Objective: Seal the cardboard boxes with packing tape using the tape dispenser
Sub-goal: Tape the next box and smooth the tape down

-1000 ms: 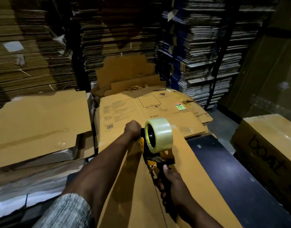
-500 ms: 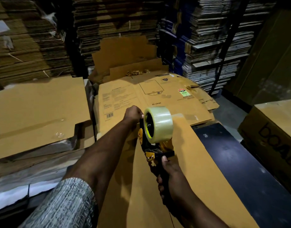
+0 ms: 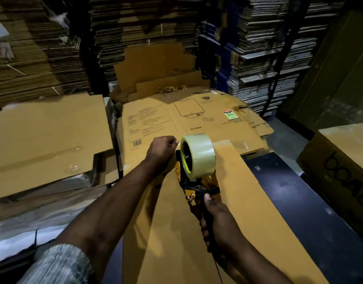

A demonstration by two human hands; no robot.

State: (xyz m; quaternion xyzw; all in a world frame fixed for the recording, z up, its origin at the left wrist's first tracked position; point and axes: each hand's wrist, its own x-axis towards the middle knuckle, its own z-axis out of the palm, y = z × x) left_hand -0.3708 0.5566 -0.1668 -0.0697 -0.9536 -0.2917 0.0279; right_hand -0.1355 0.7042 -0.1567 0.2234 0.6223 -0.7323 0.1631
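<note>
Both hands busy | right hand (image 3: 219, 224) grips tape dispenser (image 3: 194, 179) | left hand (image 3: 161, 152) pinches tape end (image 3: 176, 142)

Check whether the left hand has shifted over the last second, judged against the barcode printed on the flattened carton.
Barely. The left hand stays curled just left of the tape roll, below and right of the barcode; most apparent shift is camera motion.

Your left hand (image 3: 160, 152) now sits a little higher beside the tape roll (image 3: 198, 155), its fingertips pinching at the roll's upper left edge instead of lower by the tape dispenser (image 3: 194, 181) frame. Your view tilts down, so the stacks behind the roll appear farther up.
</note>
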